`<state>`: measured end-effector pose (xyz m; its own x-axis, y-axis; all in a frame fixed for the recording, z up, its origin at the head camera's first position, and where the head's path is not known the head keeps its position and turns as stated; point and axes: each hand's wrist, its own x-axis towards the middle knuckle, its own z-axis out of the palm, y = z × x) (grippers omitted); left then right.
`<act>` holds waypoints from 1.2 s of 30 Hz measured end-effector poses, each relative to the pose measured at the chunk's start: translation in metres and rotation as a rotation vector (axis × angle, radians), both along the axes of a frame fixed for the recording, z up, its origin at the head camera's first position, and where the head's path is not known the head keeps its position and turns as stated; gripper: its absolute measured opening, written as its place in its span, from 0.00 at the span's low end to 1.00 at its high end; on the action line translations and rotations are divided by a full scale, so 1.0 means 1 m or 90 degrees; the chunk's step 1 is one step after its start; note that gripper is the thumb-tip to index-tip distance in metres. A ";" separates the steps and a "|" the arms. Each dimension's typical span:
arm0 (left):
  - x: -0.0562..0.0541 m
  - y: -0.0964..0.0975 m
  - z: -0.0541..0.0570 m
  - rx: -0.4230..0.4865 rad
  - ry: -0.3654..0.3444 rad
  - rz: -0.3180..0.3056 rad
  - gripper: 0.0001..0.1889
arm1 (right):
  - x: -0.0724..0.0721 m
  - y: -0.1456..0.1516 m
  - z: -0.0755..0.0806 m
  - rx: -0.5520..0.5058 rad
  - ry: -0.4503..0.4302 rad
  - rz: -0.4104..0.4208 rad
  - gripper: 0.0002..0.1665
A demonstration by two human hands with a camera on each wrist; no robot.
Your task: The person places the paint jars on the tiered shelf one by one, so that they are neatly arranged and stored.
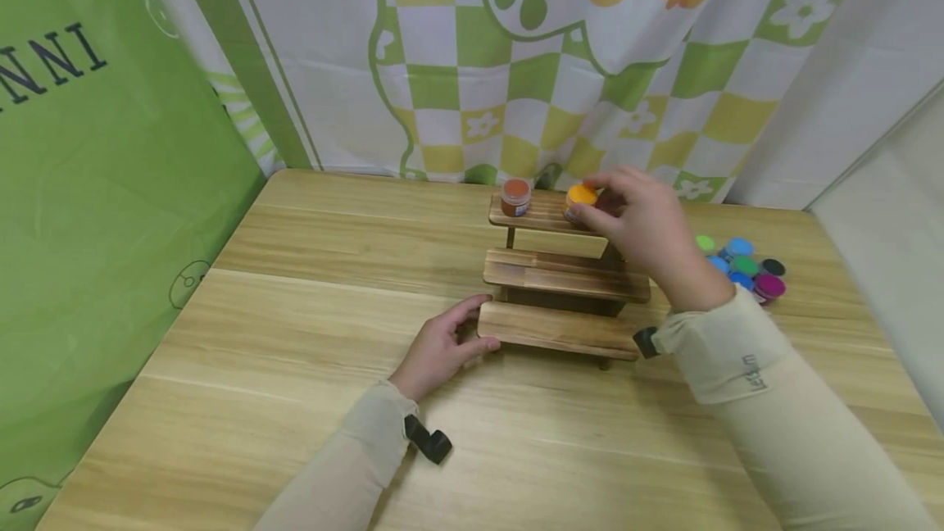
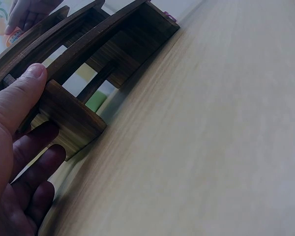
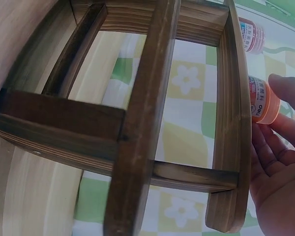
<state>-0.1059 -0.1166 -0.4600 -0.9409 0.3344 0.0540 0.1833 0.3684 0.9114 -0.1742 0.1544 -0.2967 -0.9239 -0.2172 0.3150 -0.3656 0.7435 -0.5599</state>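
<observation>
Taking 12 o'clock as the table's far edge: yellow-orange jar is at about 10 o'clock from the right hand, in contact; thumb and fingers pinch it, grip narrowed to jar width. Jar looks upright, at the wooden stand's top tier, on the 3 o'clock side of its middle; I can't tell if its base bears on the board or hangs just over it. Right hand is the nearer of the 2; from the left hand the jar is between 1 and 2 o'clock, well apart. Left hand holds the bottom tier at its 9 o'clock end, thumb at the front corner. Stand's long axis runs roughly 9 to 3. Red-brown jar stands on the top tier too, 9 o'clock from the yellow-orange jar, not touching. I count 2 hands, 1 stand, 3 tiers, 2 jars up top, 7 more on the table, about 4 o'clock from the right hand: 1 light green jar, 1 light blue jar, 1 mid-blue jar, 1 deep blue jar, 1 green jar, 1 black jar, 1 magenta jar. Right arm may hide others.
</observation>
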 end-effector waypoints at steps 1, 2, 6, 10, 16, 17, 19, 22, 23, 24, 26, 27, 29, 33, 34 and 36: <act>0.000 0.000 0.000 -0.001 0.001 0.000 0.36 | 0.000 0.000 0.000 0.000 -0.005 -0.002 0.22; 0.000 0.000 0.000 -0.001 0.002 -0.001 0.35 | 0.001 0.000 -0.001 -0.001 -0.008 -0.004 0.23; 0.000 -0.001 0.000 -0.005 0.005 -0.002 0.35 | 0.002 0.001 -0.002 0.002 -0.023 -0.011 0.27; 0.000 -0.001 -0.001 -0.006 0.010 -0.003 0.35 | 0.003 0.001 -0.004 0.000 -0.027 -0.015 0.30; -0.001 -0.001 -0.001 -0.004 0.008 -0.002 0.35 | 0.003 0.001 -0.006 -0.008 -0.020 -0.016 0.29; -0.001 0.000 -0.001 -0.002 0.007 -0.002 0.35 | 0.003 0.001 -0.006 -0.010 -0.021 -0.017 0.29; -0.001 0.000 -0.001 0.001 0.005 -0.002 0.35 | 0.004 0.001 -0.006 -0.013 -0.025 -0.017 0.29; -0.001 0.000 -0.001 0.003 0.004 -0.001 0.35 | 0.004 0.002 -0.007 -0.015 -0.030 -0.016 0.29; 0.000 0.000 -0.001 0.004 0.003 -0.001 0.35 | 0.004 0.003 -0.007 -0.017 -0.032 -0.016 0.29; 0.000 0.000 -0.001 0.005 0.003 0.000 0.35 | 0.004 0.003 -0.008 -0.019 -0.033 -0.017 0.29; 0.000 0.000 -0.001 0.006 0.001 -0.001 0.35 | 0.005 0.004 -0.009 -0.026 -0.038 -0.018 0.30; 0.000 -0.001 -0.001 0.006 0.000 -0.001 0.35 | 0.005 0.005 -0.009 -0.032 -0.040 -0.021 0.30; 0.000 -0.001 -0.002 0.005 0.002 -0.001 0.35 | 0.007 0.007 -0.011 -0.044 -0.036 -0.025 0.30; 0.000 0.000 -0.002 0.008 0.005 0.000 0.35 | 0.012 0.012 -0.012 -0.069 -0.022 -0.031 0.28; 0.000 0.000 -0.002 0.009 0.005 -0.001 0.35 | 0.013 0.013 -0.012 -0.077 -0.018 -0.031 0.27; 0.000 0.000 -0.002 0.012 0.004 -0.001 0.35 | 0.017 0.016 -0.012 -0.096 -0.015 -0.033 0.27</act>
